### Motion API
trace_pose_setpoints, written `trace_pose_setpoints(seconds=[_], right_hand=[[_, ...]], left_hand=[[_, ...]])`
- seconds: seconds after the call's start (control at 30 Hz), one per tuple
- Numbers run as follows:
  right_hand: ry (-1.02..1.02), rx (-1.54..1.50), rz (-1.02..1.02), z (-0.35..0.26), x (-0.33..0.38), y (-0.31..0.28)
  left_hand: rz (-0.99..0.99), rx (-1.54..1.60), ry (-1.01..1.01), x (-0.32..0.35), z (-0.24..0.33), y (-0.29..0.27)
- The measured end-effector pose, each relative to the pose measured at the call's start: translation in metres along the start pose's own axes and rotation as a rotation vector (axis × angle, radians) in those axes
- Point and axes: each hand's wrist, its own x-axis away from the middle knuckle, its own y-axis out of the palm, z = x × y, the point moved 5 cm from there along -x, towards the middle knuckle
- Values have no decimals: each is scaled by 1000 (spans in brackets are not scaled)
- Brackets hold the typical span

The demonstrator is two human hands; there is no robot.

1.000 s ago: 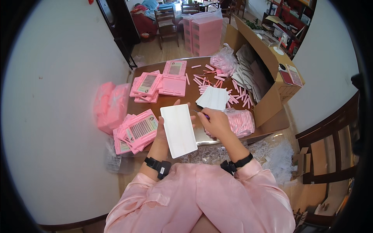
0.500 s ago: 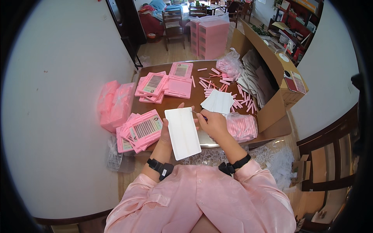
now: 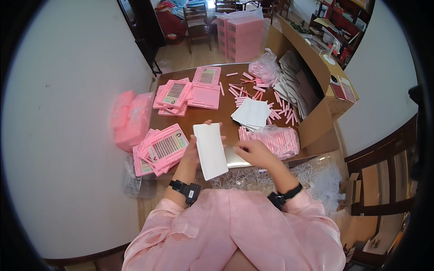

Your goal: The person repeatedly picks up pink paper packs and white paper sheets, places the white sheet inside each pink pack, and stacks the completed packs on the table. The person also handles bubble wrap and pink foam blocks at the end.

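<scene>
My left hand [image 3: 191,150] grips a white rectangular panel [image 3: 210,152] by its left edge, with fingertips showing behind its top and right side. The panel is tilted and its white face is towards me. My right hand [image 3: 255,152] is closed just right of the panel, apart from it. Its fingers are curled inward; a small dark bit shows by them, too little to name. Beyond that hand lies a stack of white cards [image 3: 251,113]. Beside it rests a clear bag of pink tubes [image 3: 278,141].
Pink lash trays lie in a near-left pile [image 3: 165,147] and a far-left pile [image 3: 174,95]. Loose pink tubes [image 3: 282,108] scatter at right. An open cardboard box [image 3: 318,128] stands on the right edge. A pink wrapped bundle [image 3: 131,119] sits left of the table [image 3: 221,122].
My right hand has moved from the panel's top right corner down and to the right, away from it. The thin tool it held there no longer shows clearly. My left hand still holds the panel.
</scene>
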Motion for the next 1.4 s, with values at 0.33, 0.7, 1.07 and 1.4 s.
trace_pose_setpoints(seconds=[0.33,0.7,1.07,1.4], right_hand=[[153,-349,164,2,-46,52],[-5,-19,-256,24,1,52],[697,275,-4,149,75,-14],[365,-477,375,87,-15,30]], left_hand=[[49,42,-89,3,-39,-5],[287,77,105,-2,1,-53],[332,-1017,-84,-59,-7,-80],[224,-428,-118,-105,-50,-70]])
